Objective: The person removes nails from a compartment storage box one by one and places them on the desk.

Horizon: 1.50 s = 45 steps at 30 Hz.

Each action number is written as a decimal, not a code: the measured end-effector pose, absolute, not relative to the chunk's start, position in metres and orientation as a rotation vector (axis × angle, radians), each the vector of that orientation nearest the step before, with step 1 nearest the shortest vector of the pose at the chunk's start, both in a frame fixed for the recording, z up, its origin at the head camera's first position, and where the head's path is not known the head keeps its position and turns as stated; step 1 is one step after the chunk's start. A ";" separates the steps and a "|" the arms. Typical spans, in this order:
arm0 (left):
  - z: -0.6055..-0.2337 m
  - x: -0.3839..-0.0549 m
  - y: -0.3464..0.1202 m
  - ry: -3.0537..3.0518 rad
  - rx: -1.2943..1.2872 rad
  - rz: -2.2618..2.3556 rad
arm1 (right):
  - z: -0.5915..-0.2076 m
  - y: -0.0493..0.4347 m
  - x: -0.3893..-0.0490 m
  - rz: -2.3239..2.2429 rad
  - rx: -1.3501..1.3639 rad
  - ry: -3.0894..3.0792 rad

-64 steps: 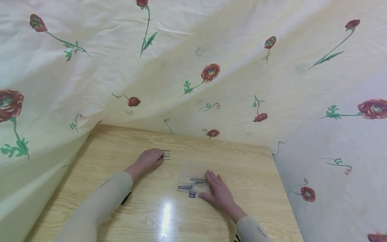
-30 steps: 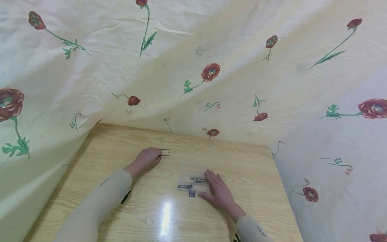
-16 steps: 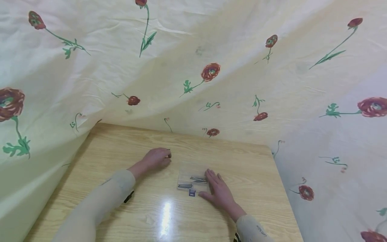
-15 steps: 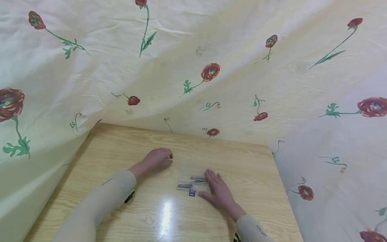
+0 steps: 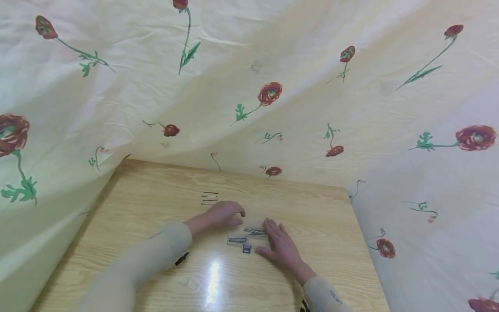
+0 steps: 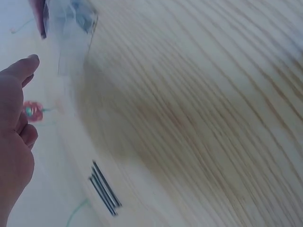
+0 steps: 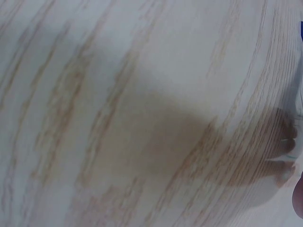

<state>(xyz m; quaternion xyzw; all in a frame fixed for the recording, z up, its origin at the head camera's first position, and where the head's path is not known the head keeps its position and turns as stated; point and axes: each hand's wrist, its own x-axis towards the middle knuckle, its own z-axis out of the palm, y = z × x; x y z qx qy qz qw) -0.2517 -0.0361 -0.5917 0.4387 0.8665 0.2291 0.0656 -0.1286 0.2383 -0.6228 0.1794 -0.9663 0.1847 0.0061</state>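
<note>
My left hand [image 5: 224, 213] is over the far left part of a clear plastic box [image 5: 257, 241], its fingers loosely bent with nothing visible in them. In the left wrist view that hand [image 6: 14, 109] points toward the box [image 6: 71, 40]. Several nails [image 5: 210, 196] lie side by side in a row on the table behind the left hand. More nails [image 5: 238, 239] lie inside the box in two groups. My right hand [image 5: 282, 247] rests with straight fingers along the box's right side. Only a fingertip [image 7: 298, 197] of it shows closely in the right wrist view.
A blue tab [image 5: 247, 248] sits at the box's near edge. The wood-grain table [image 5: 319, 234] ends at a flowered cloth [image 5: 304, 130] hanging behind and on both sides. A bright light reflection lies on the table in front.
My left hand has left the row of nails and moved right and nearer, over the box, uncovering the full row. My right hand has stayed at the box.
</note>
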 end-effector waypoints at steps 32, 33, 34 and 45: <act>-0.602 -0.233 0.010 2.525 1.658 0.303 | -0.627 0.238 -0.121 0.565 0.558 -3.005; -0.601 -0.233 0.010 2.525 1.673 0.289 | -0.628 0.238 -0.121 0.565 0.560 -3.000; -0.601 -0.233 0.010 2.527 1.684 0.271 | -0.629 0.238 -0.122 0.562 0.559 -2.999; -0.603 -0.233 0.015 2.514 1.562 0.305 | -0.630 0.239 -0.123 0.573 0.560 -3.001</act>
